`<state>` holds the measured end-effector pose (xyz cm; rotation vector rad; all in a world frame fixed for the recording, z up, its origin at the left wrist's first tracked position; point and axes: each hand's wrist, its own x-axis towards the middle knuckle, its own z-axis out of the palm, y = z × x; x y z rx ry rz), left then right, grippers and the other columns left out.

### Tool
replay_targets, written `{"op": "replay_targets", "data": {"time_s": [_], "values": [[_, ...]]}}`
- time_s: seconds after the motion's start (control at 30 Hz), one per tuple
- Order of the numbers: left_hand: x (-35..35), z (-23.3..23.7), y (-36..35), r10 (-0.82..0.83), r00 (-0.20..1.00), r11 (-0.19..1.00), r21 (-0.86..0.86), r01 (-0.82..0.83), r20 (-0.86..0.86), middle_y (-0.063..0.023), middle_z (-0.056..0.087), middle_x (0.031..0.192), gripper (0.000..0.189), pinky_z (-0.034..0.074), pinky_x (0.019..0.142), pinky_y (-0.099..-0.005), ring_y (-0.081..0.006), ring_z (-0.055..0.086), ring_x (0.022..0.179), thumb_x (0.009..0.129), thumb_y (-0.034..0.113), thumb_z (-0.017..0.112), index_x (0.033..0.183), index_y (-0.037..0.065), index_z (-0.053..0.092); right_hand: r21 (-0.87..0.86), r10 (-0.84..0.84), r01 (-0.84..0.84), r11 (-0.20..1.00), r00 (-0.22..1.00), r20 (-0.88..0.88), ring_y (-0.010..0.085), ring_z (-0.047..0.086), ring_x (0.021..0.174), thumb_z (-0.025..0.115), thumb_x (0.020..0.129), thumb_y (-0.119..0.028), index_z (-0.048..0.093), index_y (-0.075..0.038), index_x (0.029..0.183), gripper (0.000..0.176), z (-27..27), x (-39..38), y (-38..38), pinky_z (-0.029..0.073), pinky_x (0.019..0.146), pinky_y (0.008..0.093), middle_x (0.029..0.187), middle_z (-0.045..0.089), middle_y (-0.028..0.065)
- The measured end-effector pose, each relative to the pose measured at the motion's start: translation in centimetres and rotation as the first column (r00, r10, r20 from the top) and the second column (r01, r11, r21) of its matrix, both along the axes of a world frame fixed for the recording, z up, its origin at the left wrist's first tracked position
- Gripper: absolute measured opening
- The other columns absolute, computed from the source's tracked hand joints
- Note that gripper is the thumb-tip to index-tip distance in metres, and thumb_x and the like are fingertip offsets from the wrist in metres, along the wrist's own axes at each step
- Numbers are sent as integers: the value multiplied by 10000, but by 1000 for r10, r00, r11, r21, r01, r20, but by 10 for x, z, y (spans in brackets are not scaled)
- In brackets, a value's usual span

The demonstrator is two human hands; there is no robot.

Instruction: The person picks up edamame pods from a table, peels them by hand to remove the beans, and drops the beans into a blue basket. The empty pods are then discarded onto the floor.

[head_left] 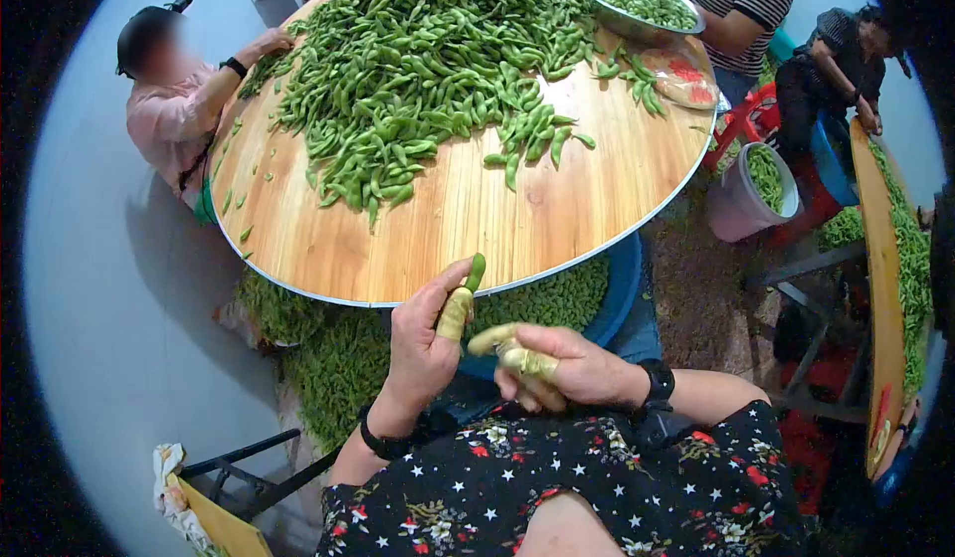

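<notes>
A single green soybean pod (477,272) stands up between the thumb and forefinger of my left hand (418,333), just off the table's near edge. Yellowish wrapping covers one of that hand's fingers. To its right, my right hand (582,360) is closed, its wrapped fingers curled in; whether anything is inside them is hidden. Below both hands sits a blue basin (631,288) of shelled green beans (562,303), partly under the table. A large heap of pods (418,80) covers much of the round wooden table (428,249).
A metal bowl (693,30) of beans stands at the table's far right. One person (169,124) works at the left, others at the right. A white bucket (741,209) stands right of the table. Empty-looking husks (338,368) are heaped on the floor at left.
</notes>
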<state>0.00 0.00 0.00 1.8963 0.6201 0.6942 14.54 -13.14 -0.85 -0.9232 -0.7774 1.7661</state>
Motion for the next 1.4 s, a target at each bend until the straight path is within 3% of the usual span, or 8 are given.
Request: {"op": "replay_targets", "data": {"time_s": [0.7,0.8,0.87,1.0,1.13,1.23,1.3,1.4], "values": [[30,-3,22,-57,998,998,-22,58,9,-146,689,1004,370,505,667,-278,-133,627,748,893,-20,508,1259,-3,560,31,-313,311,950,946,84,65,435,436,426,991,-226,463,-75,1080,179,8,34,53,341,379,223,700,554,6],[26,2,23,-158,987,888,440,132,23,-93,664,846,352,481,602,-269,-116,577,668,914,18,496,1259,8,567,175,-287,257,951,942,176,71,426,414,418,994,-228,452,-96,1104,175,8,37,48,327,354,219,689,551,10],[20,3,19,-188,979,873,-443,203,79,-24,585,745,353,432,546,-234,-94,509,609,947,81,478,1288,16,540,-44,-204,204,978,979,-11,88,442,394,407,995,-229,451,-119,1134,182,11,38,45,325,326,219,684,563,25],[24,-10,26,-106,881,242,-847,473,462,-1,568,760,351,394,542,-197,-68,494,624,957,131,523,1285,8,506,-151,-202,151,977,881,-427,111,486,394,395,993,-211,456,-127,1123,166,-2,41,44,355,318,226,679,586,46],[29,-10,11,-62,998,998,13,62,21,-47,597,776,214,451,548,-265,-114,574,662,855,1,635,1060,-4,571,-160,-265,228,960,926,-268,110,485,398,396,995,-210,462,-115,1104,160,1,41,41,368,333,228,677,580,40],[31,-8,15,-66,998,798,599,68,-26,-62,597,754,207,455,561,-275,-118,575,660,843,8,643,1039,-3,578,-131,-254,236,963,956,-146,113,492,407,405,995,-213,469,-102,1082,155,7,39,40,379,346,234,679,579,35],[30,-10,10,-46,999,836,547,44,-11,-61,583,729,165,450,561,-279,-123,564,659,858,28,630,1010,-1,574,-90,-276,274,957,961,-15,113,498,419,411,996,-216,474,-93,1059,152,10,34,39,382,351,241,681,578,29],[29,-10,13,-41,998,906,-424,19,-42,5,551,719,128,377,503,-227,-70,489,592,932,111,539,1004,13,582,35,-321,319,947,942,100,111,517,435,444,986,-234,471,-84,1058,169,-5,30,39,383,353,241,683,579,36]]}}
